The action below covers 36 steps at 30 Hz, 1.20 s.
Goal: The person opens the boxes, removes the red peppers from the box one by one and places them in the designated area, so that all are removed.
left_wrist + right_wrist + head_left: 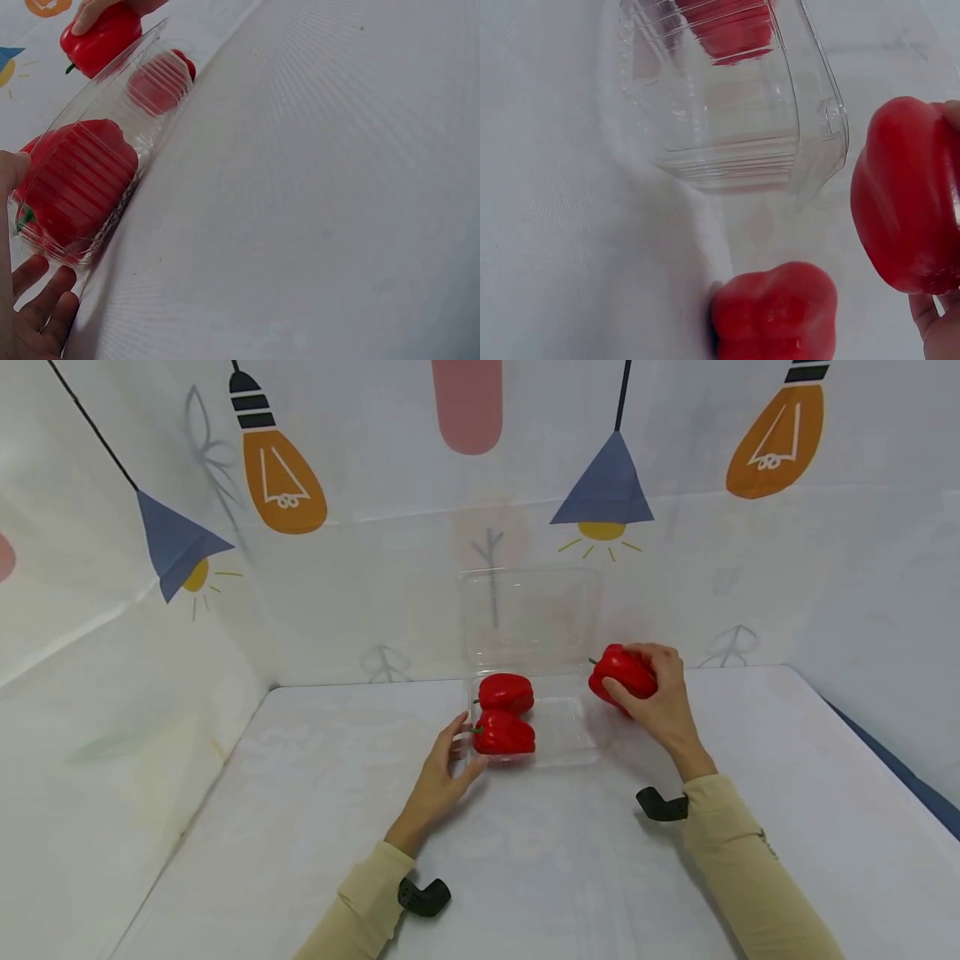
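In the head view my right hand (660,693) grips a red bell pepper (621,672), thumb and fingers on opposite sides, raised right of a clear plastic clamshell box (567,731). Below it, another red bell pepper (774,313) lies on the table in the right wrist view, largely hidden from the head camera. Inside the box's left half lie two peppers, the back one (506,692) and the front one (504,732), stems leftward. My left hand (435,781) is at the box's left front corner, thumb and fingers spread apart, holding nothing.
The box's clear lid (531,618) stands raised at the back, near the white backdrop (360,585) printed with lamps and bulbs. A white cloth (315,810) covers the table. Black wrist mounts (424,898) stick out from both sleeves.
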Each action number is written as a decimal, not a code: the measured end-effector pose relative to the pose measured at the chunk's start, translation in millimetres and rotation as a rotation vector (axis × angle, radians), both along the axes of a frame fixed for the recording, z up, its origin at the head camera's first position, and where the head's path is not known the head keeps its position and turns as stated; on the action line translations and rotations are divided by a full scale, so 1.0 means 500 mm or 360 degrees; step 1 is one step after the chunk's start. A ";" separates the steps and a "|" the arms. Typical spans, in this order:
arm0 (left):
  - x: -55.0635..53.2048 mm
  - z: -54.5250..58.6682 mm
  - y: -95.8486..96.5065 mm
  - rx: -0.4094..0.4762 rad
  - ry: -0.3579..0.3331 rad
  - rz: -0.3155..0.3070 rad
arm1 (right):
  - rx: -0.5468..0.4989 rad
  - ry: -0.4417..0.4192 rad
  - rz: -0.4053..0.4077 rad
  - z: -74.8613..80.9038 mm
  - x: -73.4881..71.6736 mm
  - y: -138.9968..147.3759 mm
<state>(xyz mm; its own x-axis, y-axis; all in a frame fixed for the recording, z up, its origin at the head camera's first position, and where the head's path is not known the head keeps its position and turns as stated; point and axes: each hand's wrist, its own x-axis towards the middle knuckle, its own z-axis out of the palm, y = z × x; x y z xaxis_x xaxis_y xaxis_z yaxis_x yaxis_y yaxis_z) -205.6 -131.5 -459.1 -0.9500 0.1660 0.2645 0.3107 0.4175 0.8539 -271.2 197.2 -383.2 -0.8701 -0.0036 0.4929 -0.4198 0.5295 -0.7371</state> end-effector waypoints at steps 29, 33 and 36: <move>0.040 0.077 0.015 0.0031 -0.0059 -0.0048 | -0.0057 -0.0138 -0.0088 0.004 0.005 0.029; 0.040 0.077 0.014 0.0031 -0.0055 -0.0049 | -0.0065 -0.0102 -0.0134 0.011 0.006 0.033; 0.041 0.077 0.014 0.0027 -0.0058 -0.0047 | -0.0090 -0.0103 -0.0167 0.013 0.007 0.040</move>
<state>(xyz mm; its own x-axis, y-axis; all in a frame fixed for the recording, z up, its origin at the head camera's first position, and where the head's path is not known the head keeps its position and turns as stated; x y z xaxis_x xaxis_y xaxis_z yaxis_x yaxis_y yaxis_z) -185.3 -124.4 -420.4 -0.9537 0.1900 0.2331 0.2915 0.3941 0.8716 -267.9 217.2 -376.8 -0.8942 0.1152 0.4325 -0.3148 0.5249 -0.7908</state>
